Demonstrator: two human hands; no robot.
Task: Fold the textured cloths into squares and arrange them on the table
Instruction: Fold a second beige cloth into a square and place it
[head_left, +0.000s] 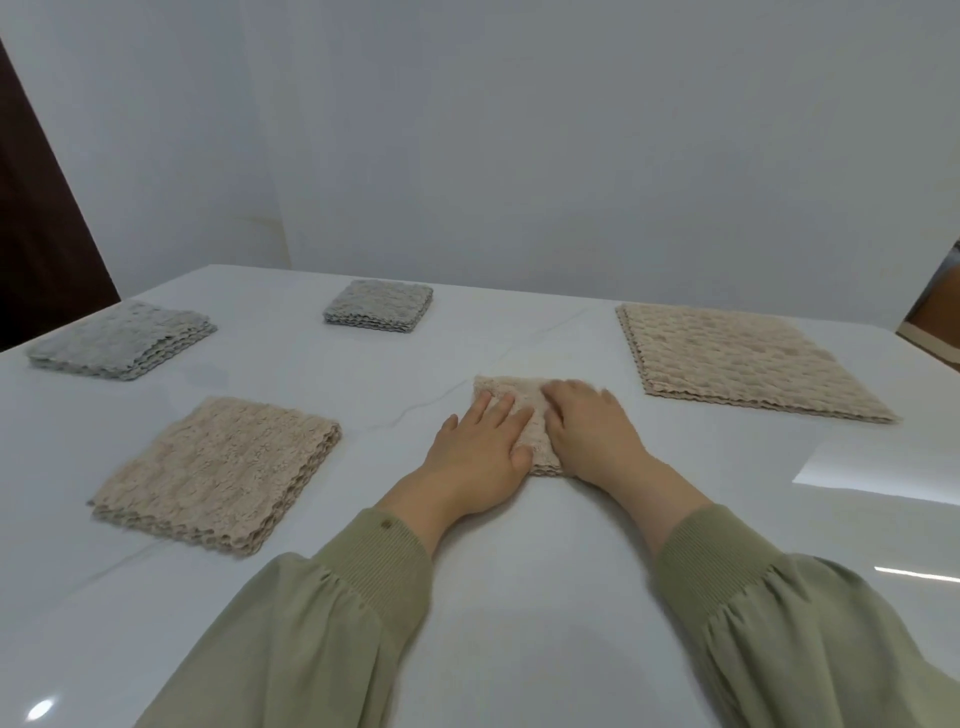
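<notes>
A small folded beige textured cloth (519, 391) lies at the middle of the white table (519, 597). My left hand (480, 447) presses flat on its left side with straight fingers. My right hand (592, 428) lies flat on its right side and covers much of it. A folded beige square (218, 475) sits to the left. Two folded grey squares lie further back, one at the far left (122, 340) and one at the back centre (379, 305). A larger stack of unfolded beige cloths (743, 361) lies at the right.
A pale wall (519, 130) rises behind the table's far edge. A dark panel (36, 234) stands at the far left. Part of a brownish object (937, 306) shows past the table's right corner.
</notes>
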